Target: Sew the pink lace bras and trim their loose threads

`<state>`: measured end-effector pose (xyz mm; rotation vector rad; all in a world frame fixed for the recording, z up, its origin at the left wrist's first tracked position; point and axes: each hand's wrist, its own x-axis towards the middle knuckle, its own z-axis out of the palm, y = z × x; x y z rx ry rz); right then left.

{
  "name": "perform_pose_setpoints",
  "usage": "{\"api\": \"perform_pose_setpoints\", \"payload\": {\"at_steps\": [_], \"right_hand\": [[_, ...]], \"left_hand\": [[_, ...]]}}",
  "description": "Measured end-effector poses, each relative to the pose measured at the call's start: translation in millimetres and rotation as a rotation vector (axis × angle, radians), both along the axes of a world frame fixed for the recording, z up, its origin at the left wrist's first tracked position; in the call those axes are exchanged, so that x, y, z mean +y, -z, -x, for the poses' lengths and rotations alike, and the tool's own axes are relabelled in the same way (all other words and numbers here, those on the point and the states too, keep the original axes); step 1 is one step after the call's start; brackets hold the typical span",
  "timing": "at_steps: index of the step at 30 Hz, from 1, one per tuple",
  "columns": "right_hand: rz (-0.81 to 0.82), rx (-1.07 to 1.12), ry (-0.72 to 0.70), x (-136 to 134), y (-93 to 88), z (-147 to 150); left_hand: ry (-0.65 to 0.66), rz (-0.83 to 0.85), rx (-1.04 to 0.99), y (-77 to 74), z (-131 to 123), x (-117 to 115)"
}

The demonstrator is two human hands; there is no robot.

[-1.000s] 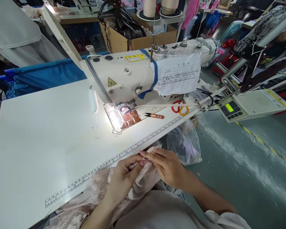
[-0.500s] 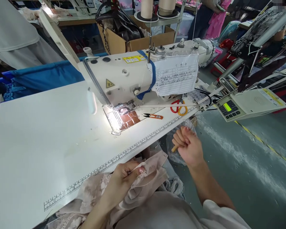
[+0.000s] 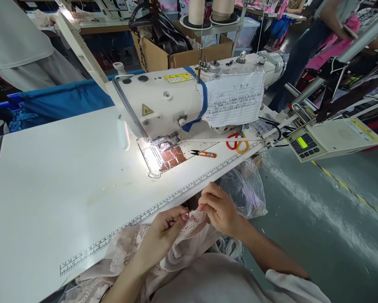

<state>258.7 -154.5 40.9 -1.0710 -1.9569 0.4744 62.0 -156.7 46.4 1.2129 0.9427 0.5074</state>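
Observation:
A pale pink lace fabric (image 3: 189, 227) is stretched between my two hands, just off the table's front edge. My left hand (image 3: 165, 231) pinches its trim between thumb and fingers. My right hand (image 3: 218, 208) is closed on the edge of the same fabric, a short way to the right. More of the fabric drapes over my lap and under my left forearm. Beyond my hands stands a white sewing machine (image 3: 159, 103), its lamp lighting the needle plate (image 3: 173, 158). Orange thread snips (image 3: 204, 154) lie to the right of that plate.
Scissors with red and yellow handles (image 3: 241, 146) lie near the table's right end. A control box (image 3: 334, 136) juts out on the right. Below the edge hangs a clear plastic bag (image 3: 247, 189). A printed ruler (image 3: 163, 207) runs along the front. Behind stands a cardboard box (image 3: 157, 54).
My right hand has come in from the right and taken hold of the lace fabric's edge beside my left hand. In the background, a person has moved to the right.

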Motion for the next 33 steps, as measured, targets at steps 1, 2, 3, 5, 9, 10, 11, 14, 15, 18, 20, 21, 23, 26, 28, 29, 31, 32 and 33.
{"api": "perform_pose_setpoints", "payload": {"at_steps": [1,2,3,5,9,10,11,14,15,18,20,21,23,26,28,29,31,32,33], "right_hand": [[0.063,0.062,-0.05,0.0,-3.3,1.4],[0.128,0.127,-0.134,-0.2,-5.5,2.5],[0.184,0.179,-0.245,-0.2,-6.0,2.7],[0.232,0.165,-0.412,2.2,-0.5,-1.8],[0.154,-0.283,0.067,17.0,24.7,-31.1],[0.164,-0.357,0.202,20.4,28.9,-38.6],[0.187,-0.38,0.272,22.6,30.7,-44.0],[0.314,-0.223,0.11,19.9,22.5,-43.9],[0.354,-0.15,-0.018,16.8,17.0,-39.3],[0.363,-0.023,-0.263,8.3,1.6,-22.2],[0.319,0.021,-0.23,5.5,-4.9,-14.5],[0.305,0.046,-0.195,4.6,-7.2,-12.3],[0.3,0.076,-0.169,3.0,-10.9,-10.0],[0.303,0.048,-0.167,-1.7,-14.1,-8.8],[0.289,0.019,-0.128,-5.9,-13.4,-8.9],[0.262,-0.008,-0.107,-8.0,-12.0,-9.3],[0.134,-0.112,-0.066,-11.4,-8.3,-10.7],[0.04,-0.191,-0.049,-12.7,-6.5,-11.4],[-0.056,-0.276,-0.03,-13.8,-5.2,-11.9]], "left_hand": [[-0.001,-0.019,0.002,1.1,-1.0,1.0],[0.0,-0.04,0.002,2.0,-2.0,2.1],[0.003,-0.059,-0.001,2.6,-2.7,3.1],[0.002,-0.081,-0.008,3.0,-2.3,4.0],[-0.019,-0.074,-0.008,1.2,4.5,1.5],[-0.02,-0.077,-0.001,0.4,5.8,0.9],[-0.02,-0.084,0.012,-0.5,6.3,0.7],[-0.018,-0.098,0.051,-3.5,3.6,2.3],[-0.012,-0.085,0.05,-4.5,2.1,3.2],[-0.052,-0.079,0.049,-7.5,-0.1,4.9],[-0.122,-0.148,0.075,-9.6,0.3,3.6],[-0.143,-0.173,0.094,-10.6,0.4,2.2],[-0.129,-0.14,0.107,-12.2,-1.0,-1.2],[-0.086,-0.014,0.09,-12.2,-6.7,-4.9],[-0.101,-0.005,0.071,-10.6,-10.3,-4.9],[-0.115,-0.012,0.069,-9.5,-11.3,-4.3],[-0.142,-0.021,0.068,-6.9,-11.6,-2.6],[-0.146,-0.018,0.064,-5.6,-11.2,-1.8],[-0.145,-0.012,0.057,-4.3,-10.6,-1.2]]}}
